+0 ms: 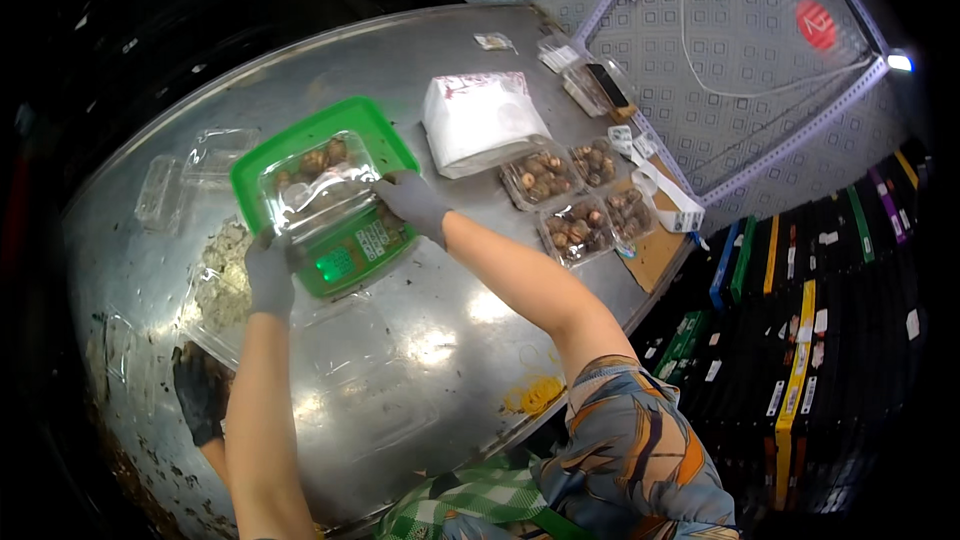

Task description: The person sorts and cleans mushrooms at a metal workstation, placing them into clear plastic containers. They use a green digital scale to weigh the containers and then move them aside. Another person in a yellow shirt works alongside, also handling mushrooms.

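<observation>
A clear plastic clamshell box (319, 180) of small brown corms, perhaps taro, rests on or just over a green digital scale (397, 136) with a lit display. My left hand (270, 270), in a grey glove, holds the box's near left corner. At its right edge, my grey-gloved right hand (411, 202) grips the rim. Several packed clamshells (574, 229) of like corms stand to the right, beside a white block-shaped package (484, 120). Empty clear clamshells (161, 195) lie left of the scale.
Another person's dark-gloved hand (201, 394) is at the lower left, near a pale crumbly heap (221, 277) in a clear tray. Yellow rubber bands (541, 394) lie by the near edge. A label strip (675, 202), cardboard (649, 262) and a phone (607, 85) are on the right. Black crates (840, 330) stand beyond.
</observation>
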The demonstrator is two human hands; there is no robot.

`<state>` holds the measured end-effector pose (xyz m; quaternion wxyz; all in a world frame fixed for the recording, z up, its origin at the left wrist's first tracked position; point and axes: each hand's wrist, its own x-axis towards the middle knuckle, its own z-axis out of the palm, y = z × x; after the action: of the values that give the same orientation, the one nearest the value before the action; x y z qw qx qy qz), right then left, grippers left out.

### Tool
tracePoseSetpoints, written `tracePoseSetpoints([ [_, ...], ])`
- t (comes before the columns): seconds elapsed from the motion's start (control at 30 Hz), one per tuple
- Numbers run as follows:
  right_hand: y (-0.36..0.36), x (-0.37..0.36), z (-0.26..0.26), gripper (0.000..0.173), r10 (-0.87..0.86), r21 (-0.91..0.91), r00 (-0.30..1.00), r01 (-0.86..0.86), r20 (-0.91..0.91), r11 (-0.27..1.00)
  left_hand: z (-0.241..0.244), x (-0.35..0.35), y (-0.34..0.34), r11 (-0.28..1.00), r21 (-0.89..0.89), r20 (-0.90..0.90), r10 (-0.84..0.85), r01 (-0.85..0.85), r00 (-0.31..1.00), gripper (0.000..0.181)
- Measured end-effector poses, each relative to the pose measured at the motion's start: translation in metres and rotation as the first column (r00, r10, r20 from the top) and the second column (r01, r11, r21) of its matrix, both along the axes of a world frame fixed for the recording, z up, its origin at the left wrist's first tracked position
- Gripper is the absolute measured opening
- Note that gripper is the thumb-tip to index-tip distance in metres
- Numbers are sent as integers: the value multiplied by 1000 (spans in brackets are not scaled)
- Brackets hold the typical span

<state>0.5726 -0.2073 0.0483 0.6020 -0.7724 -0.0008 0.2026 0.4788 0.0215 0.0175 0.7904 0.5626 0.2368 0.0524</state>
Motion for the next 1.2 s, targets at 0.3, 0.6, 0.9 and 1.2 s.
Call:
tracePoseSetpoints([
  [0.3,-49,-109,28,52,-114,907,970,242,-216,344,79,-95,-89,972,164,137,-190,167,972,56],
  [0.6,-280,-228,-35,50,-422,853,811,501,-404,145,99,-196,-147,727,146,43,-682,671,730,48],
  [0.9,-461,-255,4,50,-556,625,808,540,-196,564,79,-289,-64,884,211,-188,-382,417,905,38],
  [1.2,-545,-173,-90,70,-446,-738,738,639,507,218,79,-331,-70,961,109,-178,-232,253,956,36],
])
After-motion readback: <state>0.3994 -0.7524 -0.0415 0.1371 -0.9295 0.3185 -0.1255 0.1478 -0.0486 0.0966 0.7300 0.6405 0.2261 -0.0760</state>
